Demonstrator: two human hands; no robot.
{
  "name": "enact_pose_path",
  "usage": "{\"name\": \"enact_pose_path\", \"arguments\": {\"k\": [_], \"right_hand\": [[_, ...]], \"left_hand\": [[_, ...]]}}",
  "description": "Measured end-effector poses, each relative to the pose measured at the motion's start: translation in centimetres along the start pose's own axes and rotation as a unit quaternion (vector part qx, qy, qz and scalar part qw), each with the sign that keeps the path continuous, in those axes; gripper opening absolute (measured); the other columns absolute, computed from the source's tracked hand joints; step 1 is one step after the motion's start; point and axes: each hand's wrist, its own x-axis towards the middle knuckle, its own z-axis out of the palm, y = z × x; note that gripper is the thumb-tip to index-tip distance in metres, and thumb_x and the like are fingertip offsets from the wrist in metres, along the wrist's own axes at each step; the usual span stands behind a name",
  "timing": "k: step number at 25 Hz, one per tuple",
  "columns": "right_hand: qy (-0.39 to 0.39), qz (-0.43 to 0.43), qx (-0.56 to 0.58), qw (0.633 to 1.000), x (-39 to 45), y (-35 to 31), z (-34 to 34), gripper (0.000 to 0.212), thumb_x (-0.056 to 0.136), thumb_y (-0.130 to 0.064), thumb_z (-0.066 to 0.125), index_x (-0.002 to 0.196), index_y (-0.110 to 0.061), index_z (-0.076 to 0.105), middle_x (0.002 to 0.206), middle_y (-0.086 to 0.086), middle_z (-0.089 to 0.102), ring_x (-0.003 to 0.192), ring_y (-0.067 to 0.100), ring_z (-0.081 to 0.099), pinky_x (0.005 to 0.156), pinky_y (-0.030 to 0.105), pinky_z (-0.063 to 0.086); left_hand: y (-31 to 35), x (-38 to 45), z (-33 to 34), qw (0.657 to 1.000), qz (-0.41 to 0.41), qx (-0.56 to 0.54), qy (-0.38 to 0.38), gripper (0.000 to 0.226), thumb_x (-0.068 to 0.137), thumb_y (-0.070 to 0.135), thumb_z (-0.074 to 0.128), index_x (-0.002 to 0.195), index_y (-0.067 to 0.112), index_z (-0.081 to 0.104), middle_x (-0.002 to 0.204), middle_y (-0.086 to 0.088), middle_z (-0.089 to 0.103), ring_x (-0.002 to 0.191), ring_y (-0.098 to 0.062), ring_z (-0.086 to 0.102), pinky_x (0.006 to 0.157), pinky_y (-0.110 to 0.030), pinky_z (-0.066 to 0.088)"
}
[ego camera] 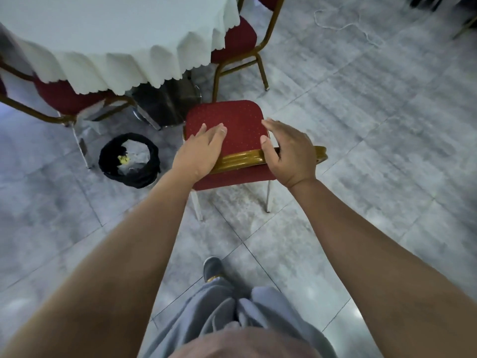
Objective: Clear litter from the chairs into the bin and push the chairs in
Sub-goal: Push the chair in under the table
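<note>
**Both hands on the chair back**

Hands first: the left hand (200, 151) lay flat over the gold top rail of the red chair (227, 120), its fingers straight and spread forward above the dotted seat cushion, gripping nothing that could be seen. The right hand (289, 153) sat at the other end of the same rail, thumb hooked over the front of the gold frame and fingers loosely bent over the seat's right edge; whether it truly clasped the rail or only rested there could not be told from where the arms reached out. Below them stood a dark shoe (213, 268) and grey trousers on the pale tiled floor (361, 151).

The chair stood just short of the table, seat facing it and bare of litter. To its left, on the floor, sat the bin (129, 161), lined in black, with crumpled white paper and a yellow scrap inside. Beyond came the round table under its scalloped white tablecloth (116, 47), a metal base showing beneath. Two more red chairs were tucked partly under the cloth, one at the left (59, 99), one at the far right (237, 40). A white cord (343, 24) trailed across the far tiles.
</note>
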Motion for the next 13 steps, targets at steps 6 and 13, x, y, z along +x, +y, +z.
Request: {"name": "enact_pose_path", "arguments": {"k": [6, 13], "right_hand": [[-0.040, -0.013, 0.066, 0.997, 0.4, 1.0, -0.5, 0.053, 0.100, -0.044, 0.032, 0.135, -0.016, 0.060, 0.141, 0.003, 0.059, 0.134, 0.019, 0.051, 0.111, 0.038, 0.040], [-0.090, -0.021, 0.029, 0.995, 0.5, 5.1, -1.4, 0.070, 0.095, -0.053, 0.014, 0.130, -0.020, 0.065, 0.139, 0.002, 0.060, 0.137, 0.018, 0.047, 0.117, 0.041, 0.030]], "left_hand": [[1.4, -1.1, 0.6, 0.990, -0.102, 0.061, 0.078, 0.052, 0.102, 0.047, 0.015, 0.145, 0.032, 0.040, 0.151, -0.008, 0.041, 0.133, -0.035, 0.041, 0.105, -0.044, 0.032], [2.2, -1.6, 2.0, 0.970, -0.189, 0.108, 0.106, 0.050, 0.104, 0.019, 0.018, 0.154, 0.017, 0.023, 0.160, -0.012, 0.025, 0.150, -0.030, 0.013, 0.119, -0.050, 0.015]]}}
